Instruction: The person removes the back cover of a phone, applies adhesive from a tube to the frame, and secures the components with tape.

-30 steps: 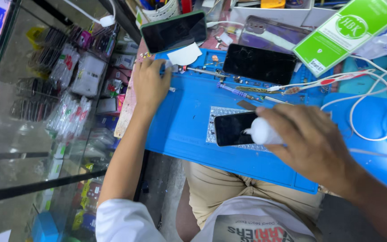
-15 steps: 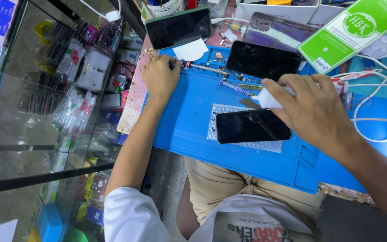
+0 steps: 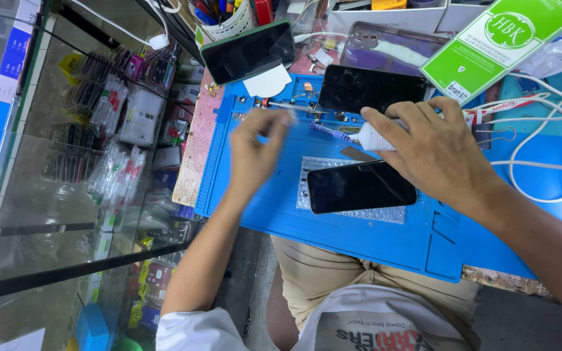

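Two bare hands work over a blue silicone repair mat [image 3: 385, 240].
The right hand [image 3: 434, 146] grips one small white tube [image 3: 375, 138]; the blurred left hand [image 3: 255, 153] hangs loosely curled, grip unclear. Three dark phones: one black-screened phone [image 3: 359, 186] under the right hand, two beyond the fingers.

Left hand [image 3: 255, 153] is up over the left half of the blue mat [image 3: 261, 208], blurred, fingers bunched and pointing toward the far edge; whether they pinch anything can't be made out. Its bare forearm runs back toward the near left corner, sleeve white at the elbow. Right hand [image 3: 434, 153] sits palm down mid-mat, fingers curled round a small white tube [image 3: 373, 138], forearm stretching off toward the near right corner.
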